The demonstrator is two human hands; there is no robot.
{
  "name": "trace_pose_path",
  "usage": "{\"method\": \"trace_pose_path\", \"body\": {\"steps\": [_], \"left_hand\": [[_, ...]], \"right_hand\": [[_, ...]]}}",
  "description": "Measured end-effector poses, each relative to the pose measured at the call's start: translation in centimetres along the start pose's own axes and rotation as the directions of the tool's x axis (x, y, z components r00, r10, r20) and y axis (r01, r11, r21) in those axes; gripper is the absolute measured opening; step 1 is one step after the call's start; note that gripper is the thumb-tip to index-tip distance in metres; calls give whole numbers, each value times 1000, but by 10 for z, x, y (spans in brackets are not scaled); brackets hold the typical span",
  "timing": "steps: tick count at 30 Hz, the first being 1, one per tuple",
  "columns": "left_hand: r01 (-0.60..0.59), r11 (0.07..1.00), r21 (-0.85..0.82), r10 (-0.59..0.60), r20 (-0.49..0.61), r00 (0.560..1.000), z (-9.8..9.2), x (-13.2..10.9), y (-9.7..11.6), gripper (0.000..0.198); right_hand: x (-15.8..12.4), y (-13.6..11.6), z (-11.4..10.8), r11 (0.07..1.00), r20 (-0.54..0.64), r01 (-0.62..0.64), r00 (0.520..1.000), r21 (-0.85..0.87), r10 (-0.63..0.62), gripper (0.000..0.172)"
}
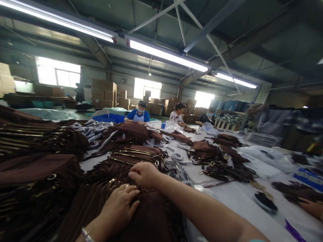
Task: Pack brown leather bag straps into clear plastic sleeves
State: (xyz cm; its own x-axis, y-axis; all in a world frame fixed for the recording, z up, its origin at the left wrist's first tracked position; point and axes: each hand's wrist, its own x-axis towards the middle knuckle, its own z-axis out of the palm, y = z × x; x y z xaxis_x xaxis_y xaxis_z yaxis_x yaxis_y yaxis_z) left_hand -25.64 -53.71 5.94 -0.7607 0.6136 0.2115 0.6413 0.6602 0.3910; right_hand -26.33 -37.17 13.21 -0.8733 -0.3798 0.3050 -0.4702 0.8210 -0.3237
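Observation:
Both my hands are over a row of dark brown fringed bags [151, 215] packed close together in front of me. My left hand [117, 206] lies on top of the bags, fingers stretched forward and thumb apart; a bracelet circles its wrist. Just ahead and to the right, my right hand [145, 174] is bent down at the bags' upper edge with its fingers curled together. What sits between those fingertips is hidden. Beyond it is a stack of brown bags with gold zippers [136, 153].
More brown bags [37, 164] are piled at left. White rolled straps [178, 156], bags with metal clasps [212, 164] and a small round dish [266, 201] lie on the white table [232, 198]. Another person's hand [311, 206] is at far right; several people sit across.

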Motion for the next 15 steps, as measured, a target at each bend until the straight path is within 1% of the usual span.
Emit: {"method": "trace_pose_path", "body": {"steps": [1, 2, 4, 6, 7, 8, 9, 10, 11, 12, 13, 14, 15], "left_hand": [[18, 999, -28, -18, -19, 1000, 0, -1, 0, 35], [21, 998, -54, -23, -32, 999, -1, -3, 0, 37], [-15, 995, -99, 10, -53, 999, -6, -11, 1, 38], [-63, 983, -174, 52, -69, 996, -16, -17, 1, 38], [-62, 968, -241, 45, -75, 996, -23, -18, 0, 35], [-29, 944, -330, 0, -87, 996, -31, -17, -1, 28], [28, 897, -441, -85, -111, 990, -39, -11, -3, 21], [94, 813, -574, -210, -138, 968, -48, -3, -5, 17], [148, 682, -716, -367, -161, 916, -55, 10, -9, 15], [143, 488, -861, -522, -156, 838, -61, 25, -12, 17], [105, 263, -959, -613, -83, 786, -65, 43, -16, 21], [98, 184, -978, -635, -42, 772, -65, 62, -18, 19], [111, 137, -984, -626, 1, 780, -63, 81, -19, 18]], "right_hand": [[15, 9, 2, 1000, -32, -28, 999, 7, 28, 35], [28, 16, 10, 999, -44, -41, 998, 18, 42, 38], [42, 26, 38, 998, -19, -49, 999, 43, 50, 40], [42, 30, 73, 997, 38, -51, 998, 59, 48, 37], [39, 31, 89, 997, 73, -47, 996, 65, 42, 35], [34, 32, 102, 997, 105, -41, 994, 71, 33, 33], [30, 32, 112, 996, 133, -32, 991, 81, 21, 33], [25, 33, 119, 996, 155, -22, 988, 92, 8, 34], [22, 33, 123, 995, 172, -15, 985, 103, -3, 37], [20, 33, 125, 994, 184, -12, 983, 113, -9, 39], [20, 33, 126, 993, 194, -14, 981, 117, -9, 42], [20, 32, 127, 993, 201, -20, 980, 117, -4, 43], [22, 30, 128, 993, 207, -31, 978, 113, 7, 42]]}}
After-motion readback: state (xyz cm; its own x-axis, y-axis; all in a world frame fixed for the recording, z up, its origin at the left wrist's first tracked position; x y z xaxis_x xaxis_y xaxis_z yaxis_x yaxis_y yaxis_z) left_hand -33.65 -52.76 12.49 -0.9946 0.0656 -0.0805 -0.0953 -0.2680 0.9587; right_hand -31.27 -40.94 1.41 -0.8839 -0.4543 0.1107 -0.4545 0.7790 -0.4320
